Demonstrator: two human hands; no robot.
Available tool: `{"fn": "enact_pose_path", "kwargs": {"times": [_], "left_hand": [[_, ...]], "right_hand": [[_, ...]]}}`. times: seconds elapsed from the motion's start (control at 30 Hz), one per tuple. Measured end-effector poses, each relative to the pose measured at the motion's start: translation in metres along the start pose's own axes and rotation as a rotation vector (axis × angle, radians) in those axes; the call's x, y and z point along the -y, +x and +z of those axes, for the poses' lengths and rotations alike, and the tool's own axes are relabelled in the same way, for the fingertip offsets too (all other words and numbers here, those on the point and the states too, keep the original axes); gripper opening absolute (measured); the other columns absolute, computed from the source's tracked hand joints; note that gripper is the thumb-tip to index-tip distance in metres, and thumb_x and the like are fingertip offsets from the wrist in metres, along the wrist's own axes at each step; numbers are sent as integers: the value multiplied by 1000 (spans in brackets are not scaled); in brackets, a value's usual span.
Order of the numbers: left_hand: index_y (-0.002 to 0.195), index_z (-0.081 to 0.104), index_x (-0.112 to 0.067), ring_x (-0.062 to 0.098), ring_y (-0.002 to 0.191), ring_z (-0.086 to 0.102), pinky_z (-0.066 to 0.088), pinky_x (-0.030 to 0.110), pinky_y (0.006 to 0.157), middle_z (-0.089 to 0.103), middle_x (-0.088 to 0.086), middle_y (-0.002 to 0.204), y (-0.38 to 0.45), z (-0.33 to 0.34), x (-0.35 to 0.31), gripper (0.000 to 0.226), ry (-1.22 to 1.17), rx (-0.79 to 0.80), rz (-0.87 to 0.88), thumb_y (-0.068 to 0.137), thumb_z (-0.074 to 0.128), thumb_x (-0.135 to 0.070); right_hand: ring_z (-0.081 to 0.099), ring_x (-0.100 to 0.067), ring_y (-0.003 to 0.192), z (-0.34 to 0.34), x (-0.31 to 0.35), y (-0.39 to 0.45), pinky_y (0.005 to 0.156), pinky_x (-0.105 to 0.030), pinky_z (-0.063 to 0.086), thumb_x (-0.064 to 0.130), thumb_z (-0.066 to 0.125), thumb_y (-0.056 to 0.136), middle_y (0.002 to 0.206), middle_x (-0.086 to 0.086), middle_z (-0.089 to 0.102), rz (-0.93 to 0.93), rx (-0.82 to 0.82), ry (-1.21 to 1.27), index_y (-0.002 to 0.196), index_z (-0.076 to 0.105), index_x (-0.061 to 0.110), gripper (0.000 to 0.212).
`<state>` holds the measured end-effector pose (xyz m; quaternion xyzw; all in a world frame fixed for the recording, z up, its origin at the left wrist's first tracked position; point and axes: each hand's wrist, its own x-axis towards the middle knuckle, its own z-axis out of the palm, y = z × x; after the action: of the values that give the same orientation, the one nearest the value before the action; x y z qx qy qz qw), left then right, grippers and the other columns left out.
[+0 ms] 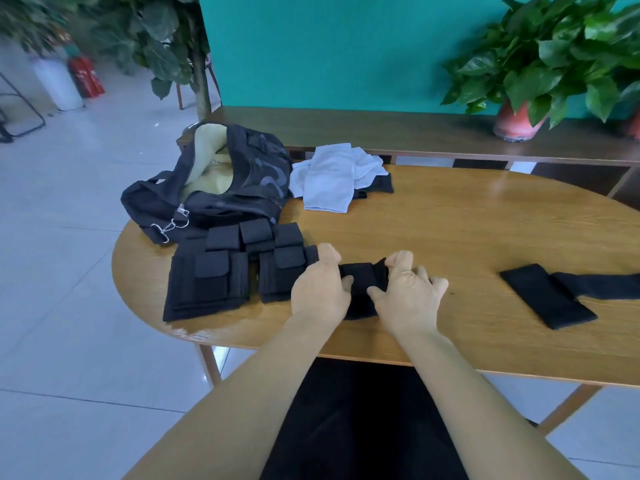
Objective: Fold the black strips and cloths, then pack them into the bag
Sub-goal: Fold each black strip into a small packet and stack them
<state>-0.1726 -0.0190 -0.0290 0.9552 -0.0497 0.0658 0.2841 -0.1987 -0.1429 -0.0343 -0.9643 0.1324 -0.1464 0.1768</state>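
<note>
A black strip (362, 282) lies folded on the wooden table (450, 223) in front of me. My left hand (320, 289) grips its left end, and my right hand (410, 292) pinches its right end. Several folded black strips and cloths (221, 271) are stacked to the left. A black bag (225, 181) with a pale yellow lining lies open at the table's far left. Another black strip (550, 299) lies partly folded at the right, its tail running off the frame.
A pale blue cloth (332, 178) lies beyond, over a black piece. A potted plant (540, 64) stands on a wooden bench at the back right. Behind it is a teal wall; tiled floor lies to the left.
</note>
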Motion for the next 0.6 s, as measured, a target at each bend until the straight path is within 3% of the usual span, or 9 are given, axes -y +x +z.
{"fn": "enact_pose_path", "kwargs": {"times": [0.13,0.27,0.37,0.6], "left_hand": [[108,34,-18,20,63,51,36,31,56,45,-5,67,-4,-24,29,28,-49,-68,-27,95,57,-26],[101,32,-23,17,58,45,38,33,56,43,-5,62,-8,-41,49,26,-109,-103,2,93,56,-18],[102,41,-19,16,57,41,37,33,59,40,-7,60,-4,-50,59,17,-138,-137,20,92,53,-13],[113,51,-17,25,80,56,49,41,76,55,-1,80,16,-67,74,18,-94,-152,5,95,53,-15]], "right_hand": [[48,-15,96,7,32,-1,81,-31,15,33,65,87,82,10,58,-95,-21,19,113,34,22,42],[47,-15,98,13,55,-1,87,-32,18,34,64,88,79,9,57,-112,-3,38,110,34,23,39],[47,-15,97,15,69,5,88,-33,19,35,65,87,78,9,57,-116,-7,56,108,35,24,38],[47,-16,101,24,96,26,92,-34,20,36,65,87,79,8,57,-103,18,115,106,37,24,36]]}}
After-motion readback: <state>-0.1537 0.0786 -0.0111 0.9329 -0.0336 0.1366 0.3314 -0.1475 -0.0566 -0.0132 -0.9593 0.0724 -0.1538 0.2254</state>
